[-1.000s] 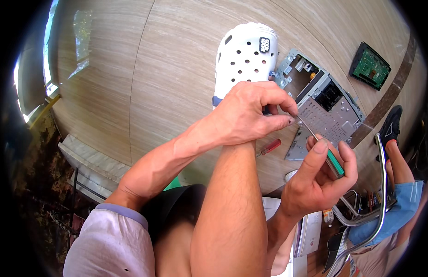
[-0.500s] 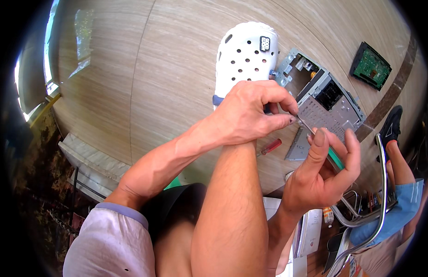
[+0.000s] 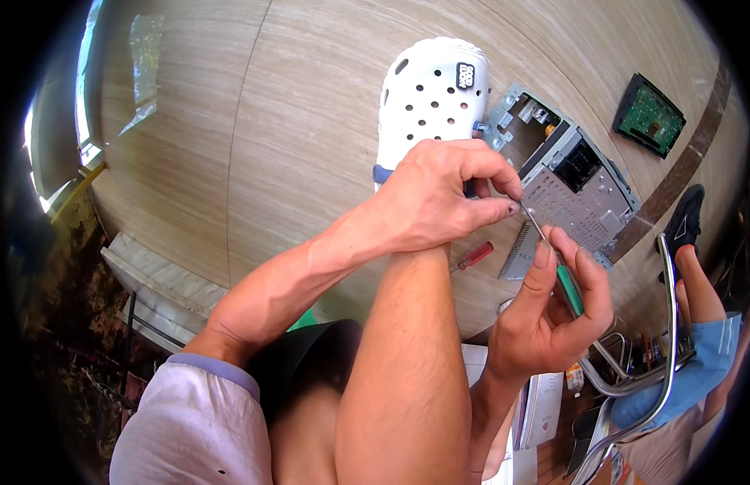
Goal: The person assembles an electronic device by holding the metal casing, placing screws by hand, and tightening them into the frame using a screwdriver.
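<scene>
My right hand (image 3: 549, 311) holds a screwdriver with a green handle (image 3: 569, 289), the fingers curled loosely round it. Its thin metal shaft (image 3: 535, 220) slants up and left to the fingertips of my left hand (image 3: 448, 194). Thumb and index finger of that left hand are pinched at the shaft's tip; whatever small thing may be between them cannot be made out. Just beyond both hands, a grey metal device chassis (image 3: 581, 198) with perforated panels and an open bay lies on the floor. The left hand partly covers a white clog (image 3: 431, 93) worn on my foot.
A second screwdriver with a red handle (image 3: 476, 255) lies on the tiled floor (image 3: 310, 105) below my left hand. A green circuit board in a black frame (image 3: 650, 117) sits at the far right. To the right are a metal-framed chair (image 3: 674, 323) and another person's leg (image 3: 702, 283).
My right hand has shifted slightly left, and its spread fingers have curled in closer round the screwdriver. More of the green handle shows. The left hand stays almost still.
</scene>
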Motion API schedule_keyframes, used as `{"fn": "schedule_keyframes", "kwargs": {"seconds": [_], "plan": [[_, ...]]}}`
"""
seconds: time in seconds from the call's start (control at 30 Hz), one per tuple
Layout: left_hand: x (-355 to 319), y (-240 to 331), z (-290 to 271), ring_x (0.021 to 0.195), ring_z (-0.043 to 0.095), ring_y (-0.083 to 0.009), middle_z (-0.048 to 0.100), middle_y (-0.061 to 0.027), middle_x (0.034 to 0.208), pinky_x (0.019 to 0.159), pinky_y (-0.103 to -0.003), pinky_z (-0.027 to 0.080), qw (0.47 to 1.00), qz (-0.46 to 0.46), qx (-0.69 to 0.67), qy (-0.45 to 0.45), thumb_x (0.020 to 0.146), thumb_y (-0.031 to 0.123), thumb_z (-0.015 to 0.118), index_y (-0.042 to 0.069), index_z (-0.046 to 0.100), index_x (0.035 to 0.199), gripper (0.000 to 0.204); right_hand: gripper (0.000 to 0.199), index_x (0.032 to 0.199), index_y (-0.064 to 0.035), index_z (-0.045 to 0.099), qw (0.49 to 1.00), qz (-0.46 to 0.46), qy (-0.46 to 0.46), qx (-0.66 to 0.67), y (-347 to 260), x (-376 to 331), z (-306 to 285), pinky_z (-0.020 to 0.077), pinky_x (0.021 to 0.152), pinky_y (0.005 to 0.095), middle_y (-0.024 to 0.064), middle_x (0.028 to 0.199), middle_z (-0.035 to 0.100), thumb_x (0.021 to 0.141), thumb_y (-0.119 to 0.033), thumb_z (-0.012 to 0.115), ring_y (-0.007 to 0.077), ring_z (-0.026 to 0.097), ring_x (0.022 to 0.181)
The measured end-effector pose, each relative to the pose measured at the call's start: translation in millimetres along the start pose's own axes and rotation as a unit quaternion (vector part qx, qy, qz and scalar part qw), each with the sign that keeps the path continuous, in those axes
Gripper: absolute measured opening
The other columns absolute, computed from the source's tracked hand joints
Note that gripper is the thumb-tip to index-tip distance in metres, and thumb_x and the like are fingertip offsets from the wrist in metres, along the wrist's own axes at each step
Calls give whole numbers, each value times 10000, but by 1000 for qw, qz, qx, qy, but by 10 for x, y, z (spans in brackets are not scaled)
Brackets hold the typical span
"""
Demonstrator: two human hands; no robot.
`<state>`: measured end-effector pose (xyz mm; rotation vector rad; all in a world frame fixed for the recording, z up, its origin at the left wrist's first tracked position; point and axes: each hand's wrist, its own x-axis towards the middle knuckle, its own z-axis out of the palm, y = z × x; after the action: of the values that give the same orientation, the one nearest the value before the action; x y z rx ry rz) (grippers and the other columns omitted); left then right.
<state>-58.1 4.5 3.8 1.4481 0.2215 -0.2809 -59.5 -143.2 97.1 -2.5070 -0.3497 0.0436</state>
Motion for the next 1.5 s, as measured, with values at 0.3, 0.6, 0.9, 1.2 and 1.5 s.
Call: {"fn": "schedule_keyframes", "kwargs": {"seconds": [0.3, 0.6, 0.9, 1.2, 1.5], "plan": [[3, 8, 2, 740, 612, -101, 679, -23, 835, 669, -251, 499, 1000, 2, 6, 6, 785, 50, 776, 52, 738, 913, 134, 357, 1286, 64, 415, 998, -36, 29, 52, 50, 17, 48, 603, 837, 351, 273, 1155, 623, 960, 73, 560, 306, 688, 997], [0, 22, -9, 725, 608, -106, 680, -22, 829, 658, -256, 495, 1000, -10, 8, 7, 790, 66, 782, 56, 739, 919, 137, 384, 1297, 70, 436, 998, 17, -34, -55, -104, 74, -81, 607, 837, 354, 250, 1132, 642, 953, 48, 606, 288, 685, 996], [1, -24, 11, 725, 619, -115, 686, -31, 819, 659, -259, 504, 999, 28, 19, 17, 782, 53, 786, 52, 736, 943, 168, 393, 1302, 57, 426, 999, -27, -1, 21, 6, 45, -9, 600, 858, 372, 244, 1133, 644, 956, 32, 611, 293, 680, 1010], [5, -34, 10, 744, 640, -114, 698, -36, 825, 671, -266, 517, 999, 35, 18, 14, 785, 51, 788, 47, 731, 940, 165, 374, 1253, 88, 456, 1000, 5, -3, -18, -14, 83, -15, 606, 839, 382, 251, 1059, 666, 924, 59, 631, 334, 695, 952], [4, -33, 11, 729, 629, -108, 690, -32, 821, 662, -257, 513, 1000, 22, 17, 12, 787, 50, 788, 44, 727, 950, 174, 370, 1290, 75, 412, 998, -35, -41, -33, -40, -21, -75, 597, 847, 360, 274, 1195, 604, 955, 73, 568, 324, 675, 1035]]}}
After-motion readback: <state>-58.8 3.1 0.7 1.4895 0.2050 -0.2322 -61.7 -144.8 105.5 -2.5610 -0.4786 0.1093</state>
